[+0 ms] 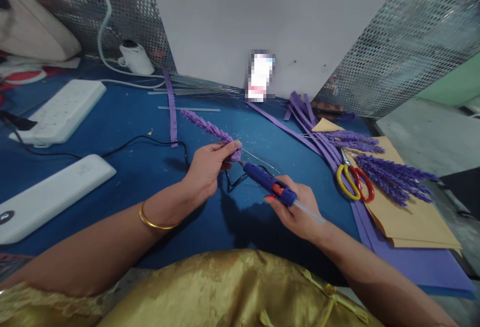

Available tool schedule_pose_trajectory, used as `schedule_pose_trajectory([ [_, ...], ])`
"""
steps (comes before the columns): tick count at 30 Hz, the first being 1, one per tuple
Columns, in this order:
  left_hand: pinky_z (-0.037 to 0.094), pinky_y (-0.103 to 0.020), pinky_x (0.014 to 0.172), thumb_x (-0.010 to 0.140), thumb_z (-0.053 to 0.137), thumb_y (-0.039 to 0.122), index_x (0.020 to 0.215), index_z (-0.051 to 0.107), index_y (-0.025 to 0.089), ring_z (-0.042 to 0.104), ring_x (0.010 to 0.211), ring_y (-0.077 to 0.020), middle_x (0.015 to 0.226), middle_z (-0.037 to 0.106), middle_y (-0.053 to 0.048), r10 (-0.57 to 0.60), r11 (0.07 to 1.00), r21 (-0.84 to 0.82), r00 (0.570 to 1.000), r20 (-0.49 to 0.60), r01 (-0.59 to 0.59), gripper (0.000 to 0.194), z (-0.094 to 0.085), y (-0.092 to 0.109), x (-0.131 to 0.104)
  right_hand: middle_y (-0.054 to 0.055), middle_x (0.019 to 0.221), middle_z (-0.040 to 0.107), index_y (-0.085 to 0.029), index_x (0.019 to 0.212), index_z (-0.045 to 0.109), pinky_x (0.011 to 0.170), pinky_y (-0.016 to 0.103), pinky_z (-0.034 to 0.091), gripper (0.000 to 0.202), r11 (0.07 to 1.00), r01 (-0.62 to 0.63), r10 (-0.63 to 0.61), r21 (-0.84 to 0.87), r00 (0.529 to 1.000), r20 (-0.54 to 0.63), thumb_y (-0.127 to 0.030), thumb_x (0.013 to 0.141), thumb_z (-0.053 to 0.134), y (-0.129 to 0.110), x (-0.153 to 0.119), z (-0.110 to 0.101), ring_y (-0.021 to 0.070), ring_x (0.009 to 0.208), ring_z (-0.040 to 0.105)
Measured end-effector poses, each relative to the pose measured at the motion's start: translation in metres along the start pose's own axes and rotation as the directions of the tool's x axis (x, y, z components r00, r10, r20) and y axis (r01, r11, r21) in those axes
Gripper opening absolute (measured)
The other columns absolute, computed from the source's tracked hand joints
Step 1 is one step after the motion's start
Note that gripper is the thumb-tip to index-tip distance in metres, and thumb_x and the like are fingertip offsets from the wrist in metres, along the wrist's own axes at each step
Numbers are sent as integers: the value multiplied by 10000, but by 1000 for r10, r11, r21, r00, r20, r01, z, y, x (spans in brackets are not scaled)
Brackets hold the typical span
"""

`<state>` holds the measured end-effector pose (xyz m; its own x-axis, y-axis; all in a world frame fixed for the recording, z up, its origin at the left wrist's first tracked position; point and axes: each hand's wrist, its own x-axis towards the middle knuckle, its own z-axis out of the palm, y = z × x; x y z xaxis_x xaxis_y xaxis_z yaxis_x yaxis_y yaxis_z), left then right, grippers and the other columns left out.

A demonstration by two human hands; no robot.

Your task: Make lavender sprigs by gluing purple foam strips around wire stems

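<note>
In the middle of the head view, my left hand (207, 167) pinches the lower end of a purple paper lavender stem (206, 125). Its fringed spike slants up and to the left, and a thin wire (260, 160) runs out from its base to the right. My right hand (298, 207) is wrapped round a blue hot glue gun (268, 182), with a clear glue stick (309, 212) jutting from its back. The gun's nozzle points at the base of the spike; whether it touches cannot be made out.
A fringed purple strip (171, 112) lies left of the spike. Scissors (354, 182), finished lavender stems (393, 174), brown paper (416, 222) and purple strips (305, 124) crowd the right. White power strips (67, 107) and a black cord (146, 138) lie left. A lit phone (260, 76) leans at the back.
</note>
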<state>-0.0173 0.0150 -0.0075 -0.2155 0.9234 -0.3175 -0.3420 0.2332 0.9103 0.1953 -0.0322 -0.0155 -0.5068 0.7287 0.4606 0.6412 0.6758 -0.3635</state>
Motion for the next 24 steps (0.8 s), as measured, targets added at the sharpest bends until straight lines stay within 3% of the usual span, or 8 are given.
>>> schedule_pose_trajectory([
  [9, 398, -223, 575, 519, 926, 395, 725, 771, 147, 568, 649, -103, 710, 677, -13, -15, 999, -35, 1000, -5, 15, 358, -1, 3, 1, 30, 671, 652, -174, 988, 560, 499, 272, 361, 293, 999, -23, 23, 29, 1000, -10, -459, 990, 489, 2, 0, 1, 157, 502, 592],
  [12, 394, -222, 566, 514, 928, 400, 734, 775, 148, 575, 656, -108, 714, 682, -17, -15, 999, -31, 1000, -18, 14, 367, -2, 4, 3, 50, 738, 673, -181, 982, 596, 524, 278, 402, 261, 975, -64, 59, 212, 998, 29, -436, 964, 544, 3, -1, -4, 153, 537, 590],
  [15, 395, -221, 565, 510, 929, 398, 732, 775, 153, 574, 658, -107, 720, 685, -17, -9, 999, -39, 999, -45, 8, 365, -3, 5, 7, 49, 744, 673, -186, 974, 655, 523, 286, 426, 298, 830, -165, 176, 532, 984, 30, -459, 970, 536, 7, 0, -10, 138, 518, 549],
  [17, 397, -221, 565, 497, 934, 393, 725, 774, 155, 570, 659, -107, 720, 684, -16, -3, 999, -49, 999, -52, 1, 367, -4, 5, 10, 16, 620, 622, -182, 970, 680, 496, 277, 398, 353, 688, -259, 351, 678, 936, 1, -495, 973, 518, 13, 4, -13, 125, 473, 486],
  [20, 398, -222, 564, 478, 943, 392, 722, 778, 155, 561, 661, -109, 716, 676, -18, -4, 999, -49, 999, -42, 2, 378, -4, 7, 11, -5, 519, 566, -177, 884, 672, 486, 250, 379, 404, 481, -383, 621, 789, 783, 1, -555, 941, 540, 28, 14, -13, 118, 477, 468],
  [22, 396, -224, 566, 474, 946, 395, 722, 781, 156, 555, 662, -111, 707, 667, -18, -14, 999, -36, 1000, -28, 13, 381, -4, 8, 10, -11, 506, 558, -180, 795, 643, 476, 235, 402, 408, 287, -459, 734, 841, 669, 114, -581, 866, 632, 40, 20, -10, 115, 476, 490],
  [24, 392, -226, 572, 482, 944, 403, 732, 789, 159, 552, 671, -114, 710, 665, -22, -18, 1000, -18, 1000, -8, 18, 382, -4, 9, 9, -16, 537, 576, -169, 778, 653, 462, 226, 429, 390, 108, -509, 766, 854, 590, 255, -544, 755, 756, 51, 24, -5, 104, 471, 494],
])
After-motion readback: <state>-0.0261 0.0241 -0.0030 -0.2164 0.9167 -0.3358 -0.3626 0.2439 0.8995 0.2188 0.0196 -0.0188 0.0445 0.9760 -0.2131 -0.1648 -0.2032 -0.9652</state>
